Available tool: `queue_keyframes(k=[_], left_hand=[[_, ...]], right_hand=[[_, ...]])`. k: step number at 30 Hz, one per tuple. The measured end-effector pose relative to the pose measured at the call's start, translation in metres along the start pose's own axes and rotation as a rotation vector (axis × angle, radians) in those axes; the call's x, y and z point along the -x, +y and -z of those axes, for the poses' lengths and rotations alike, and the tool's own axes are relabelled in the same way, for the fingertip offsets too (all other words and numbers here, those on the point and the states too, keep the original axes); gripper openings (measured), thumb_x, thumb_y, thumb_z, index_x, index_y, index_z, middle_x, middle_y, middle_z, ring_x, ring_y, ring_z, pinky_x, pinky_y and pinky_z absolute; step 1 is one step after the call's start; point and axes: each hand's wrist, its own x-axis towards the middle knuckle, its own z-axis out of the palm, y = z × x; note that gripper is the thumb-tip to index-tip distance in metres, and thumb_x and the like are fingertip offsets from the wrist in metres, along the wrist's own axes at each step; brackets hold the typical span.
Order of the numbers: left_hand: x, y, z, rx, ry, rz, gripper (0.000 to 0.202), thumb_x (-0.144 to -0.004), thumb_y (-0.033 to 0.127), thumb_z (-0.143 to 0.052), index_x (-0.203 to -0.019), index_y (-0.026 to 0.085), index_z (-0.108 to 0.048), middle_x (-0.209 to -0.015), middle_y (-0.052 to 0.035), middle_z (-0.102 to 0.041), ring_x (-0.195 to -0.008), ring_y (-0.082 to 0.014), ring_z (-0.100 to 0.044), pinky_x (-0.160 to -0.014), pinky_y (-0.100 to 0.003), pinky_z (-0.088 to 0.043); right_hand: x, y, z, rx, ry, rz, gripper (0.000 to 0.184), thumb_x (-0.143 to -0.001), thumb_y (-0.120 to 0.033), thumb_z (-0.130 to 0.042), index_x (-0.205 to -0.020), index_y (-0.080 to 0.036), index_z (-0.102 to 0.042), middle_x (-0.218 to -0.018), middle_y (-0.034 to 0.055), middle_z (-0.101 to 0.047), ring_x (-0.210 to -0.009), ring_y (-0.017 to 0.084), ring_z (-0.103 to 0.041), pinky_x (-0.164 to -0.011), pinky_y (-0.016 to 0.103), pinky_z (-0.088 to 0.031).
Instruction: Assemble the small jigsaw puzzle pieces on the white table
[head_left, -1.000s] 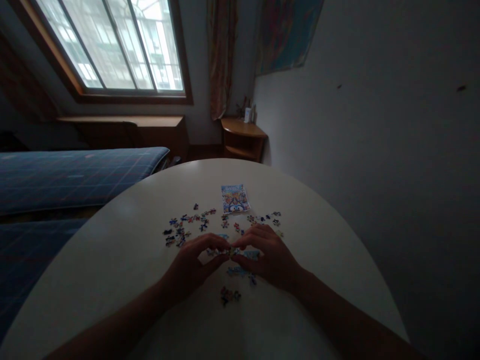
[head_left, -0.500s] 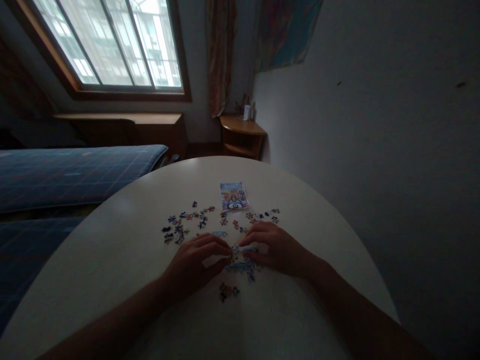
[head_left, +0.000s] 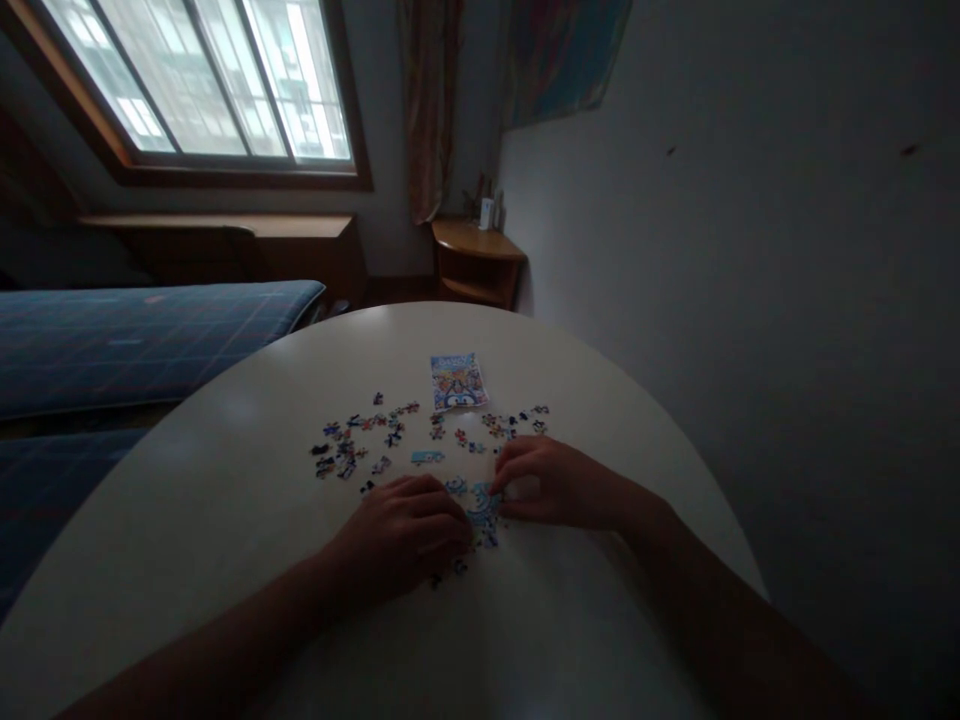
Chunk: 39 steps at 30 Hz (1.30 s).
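My left hand [head_left: 405, 535] lies palm down on the white round table [head_left: 225, 520], its fingers flat and close together over some jigsaw pieces. My right hand [head_left: 551, 485] rests beside it with fingers curled, their tips pressing on a small joined patch of blue puzzle pieces [head_left: 480, 508] between the two hands. Several loose jigsaw pieces [head_left: 352, 450] are scattered beyond the hands, and one pale blue piece [head_left: 426, 457] lies alone. A small printed picture card [head_left: 457, 380] lies further back on the table.
A bed with a blue checked cover [head_left: 135, 335] stands to the left. A wooden corner shelf [head_left: 476, 260] and a long wooden bench are under the window [head_left: 210, 80]. A grey wall runs close along the right of the table.
Both hands came down from a joint pinch above the table onto the pieces. The left hand flattened out and the right hand drew to the right. The view tilted slightly.
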Motion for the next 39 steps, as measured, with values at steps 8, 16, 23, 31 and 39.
queue_keyframes(k=[8,16,23,31,39], left_hand=[[0.0,-0.002,-0.005,-0.013,0.017,-0.01,0.008,-0.095,0.025,-0.059,-0.092,0.022,-0.066,-0.091,0.0013,-0.073,-0.082,-0.0156,-0.064,-0.076,-0.029,-0.048],[0.001,-0.003,-0.006,-0.001,0.008,0.003,0.007,-0.096,0.025,-0.058,-0.093,0.023,-0.064,-0.09,0.0022,-0.073,-0.079,-0.0153,-0.066,-0.074,-0.029,-0.047],[0.001,-0.003,-0.006,-0.014,0.009,0.001,0.008,-0.095,0.025,-0.058,-0.093,0.022,-0.064,-0.09,0.0016,-0.074,-0.078,-0.0156,-0.067,-0.073,-0.029,-0.047],[0.0,-0.002,-0.006,-0.011,0.009,0.005,0.011,-0.096,0.026,-0.055,-0.093,0.022,-0.065,-0.089,0.0005,-0.074,-0.078,-0.0156,-0.067,-0.074,-0.029,-0.047],[0.0,-0.004,-0.008,-0.021,0.016,0.002,0.009,-0.095,0.025,-0.057,-0.092,0.022,-0.064,-0.09,0.0018,-0.074,-0.08,-0.0158,-0.068,-0.076,-0.03,-0.048]], right_hand=[[-0.001,0.004,0.0,0.011,-0.096,-0.05,0.015,-0.081,-0.022,-0.074,-0.096,-0.02,-0.076,-0.093,0.004,-0.069,-0.081,0.014,-0.064,-0.08,0.027,-0.049],[-0.002,-0.014,-0.003,0.149,-0.091,-0.092,0.023,-0.076,-0.032,-0.078,-0.095,-0.02,-0.074,-0.094,0.0041,-0.07,-0.087,0.018,-0.064,-0.083,0.031,-0.046],[-0.002,-0.033,-0.01,0.293,-0.13,-0.117,0.03,-0.071,-0.034,-0.081,-0.094,-0.019,-0.07,-0.096,0.004,-0.07,-0.089,0.02,-0.063,-0.082,0.032,-0.046],[-0.005,-0.05,-0.015,0.508,-0.22,-0.102,0.015,-0.082,-0.03,-0.065,-0.082,-0.016,-0.071,-0.086,0.0052,-0.071,-0.078,0.019,-0.064,-0.069,0.03,-0.045],[-0.007,-0.062,-0.026,0.606,-0.189,-0.14,0.012,-0.082,-0.022,-0.06,-0.079,-0.016,-0.071,-0.081,0.0053,-0.071,-0.069,0.018,-0.063,-0.064,0.031,-0.04]])
